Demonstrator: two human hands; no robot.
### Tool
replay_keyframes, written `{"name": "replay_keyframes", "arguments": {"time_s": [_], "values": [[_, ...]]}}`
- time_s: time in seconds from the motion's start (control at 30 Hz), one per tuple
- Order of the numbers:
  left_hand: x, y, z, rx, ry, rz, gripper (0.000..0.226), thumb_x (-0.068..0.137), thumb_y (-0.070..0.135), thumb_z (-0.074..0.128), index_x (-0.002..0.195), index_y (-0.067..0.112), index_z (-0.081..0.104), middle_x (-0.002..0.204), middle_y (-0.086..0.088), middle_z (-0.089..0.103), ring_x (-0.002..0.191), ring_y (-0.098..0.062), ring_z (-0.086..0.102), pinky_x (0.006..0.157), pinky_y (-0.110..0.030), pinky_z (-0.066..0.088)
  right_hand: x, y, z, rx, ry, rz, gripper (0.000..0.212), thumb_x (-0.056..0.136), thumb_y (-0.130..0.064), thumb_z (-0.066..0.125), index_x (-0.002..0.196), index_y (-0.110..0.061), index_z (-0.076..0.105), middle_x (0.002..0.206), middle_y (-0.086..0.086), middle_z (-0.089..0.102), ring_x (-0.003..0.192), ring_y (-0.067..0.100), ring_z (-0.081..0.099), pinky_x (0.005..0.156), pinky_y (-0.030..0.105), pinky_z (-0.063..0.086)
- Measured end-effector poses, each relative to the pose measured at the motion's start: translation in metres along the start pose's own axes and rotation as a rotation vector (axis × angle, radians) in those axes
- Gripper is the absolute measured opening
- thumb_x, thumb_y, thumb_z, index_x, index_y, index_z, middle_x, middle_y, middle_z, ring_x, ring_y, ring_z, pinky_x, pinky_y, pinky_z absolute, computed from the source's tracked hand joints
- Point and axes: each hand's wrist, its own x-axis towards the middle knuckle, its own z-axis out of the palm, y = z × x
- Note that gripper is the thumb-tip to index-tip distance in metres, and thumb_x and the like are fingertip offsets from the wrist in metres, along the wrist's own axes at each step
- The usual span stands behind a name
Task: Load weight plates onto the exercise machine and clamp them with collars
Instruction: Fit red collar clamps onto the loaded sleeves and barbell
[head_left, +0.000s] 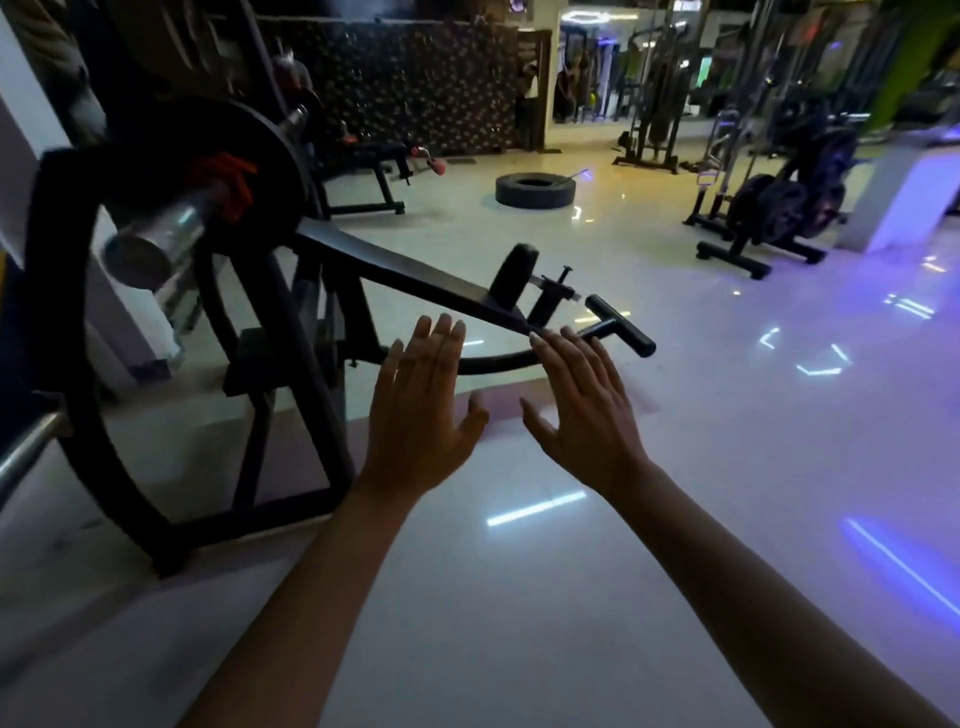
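Note:
A black exercise machine stands at the left. Its chrome sleeve points toward me and carries a black weight plate, with a red collar clamped against the plate. A small black plate sits on the lever arm, with a black clamp beside it and a T-handle at the arm's end. My left hand and my right hand are held out flat, backs up, fingers apart, holding nothing, just in front of the lever arm.
A tyre lies on the glossy white floor further back. A black bench stands behind the machine. An exercise bike and plate rack stand at the right, beside a white counter. More machines line the far wall.

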Motion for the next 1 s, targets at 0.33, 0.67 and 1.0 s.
{"name": "replay_keyframes", "arguments": {"time_s": [0.33, 0.67, 1.0], "values": [[-0.014, 0.083, 0.125, -0.083, -0.259, -0.008, 0.059, 0.082, 0.026, 0.054, 0.132, -0.002, 0.041, 0.135, -0.023, 0.046, 0.128, -0.036, 0.040, 0.104, -0.049, 0.033, -0.093, 0.114, 0.002, -0.040, -0.224, 0.196, 0.056, 0.081, -0.021, 0.066, 0.129, 0.002, 0.047, 0.131, 0.022, 0.052, 0.125, 0.036, 0.045, 0.107, 0.049, 0.028], [0.034, 0.100, 0.268, -0.208, -0.433, 0.036, 0.059, 0.080, 0.025, 0.056, 0.131, -0.002, 0.042, 0.134, -0.023, 0.048, 0.126, -0.037, 0.043, 0.104, -0.052, 0.034, -0.113, 0.232, 0.062, -0.105, -0.356, 0.379, 0.058, 0.082, -0.021, 0.066, 0.131, 0.000, 0.044, 0.134, 0.020, 0.050, 0.128, 0.034, 0.042, 0.109, 0.048, 0.025], [0.159, 0.083, 0.420, -0.328, -0.525, 0.122, 0.059, 0.082, 0.026, 0.052, 0.133, -0.002, 0.039, 0.137, -0.023, 0.045, 0.130, -0.036, 0.038, 0.106, -0.050, 0.031, -0.060, 0.364, 0.133, -0.230, -0.344, 0.534, 0.058, 0.077, -0.018, 0.069, 0.128, 0.002, 0.048, 0.129, 0.021, 0.055, 0.122, 0.036, 0.049, 0.106, 0.050, 0.027]]}}
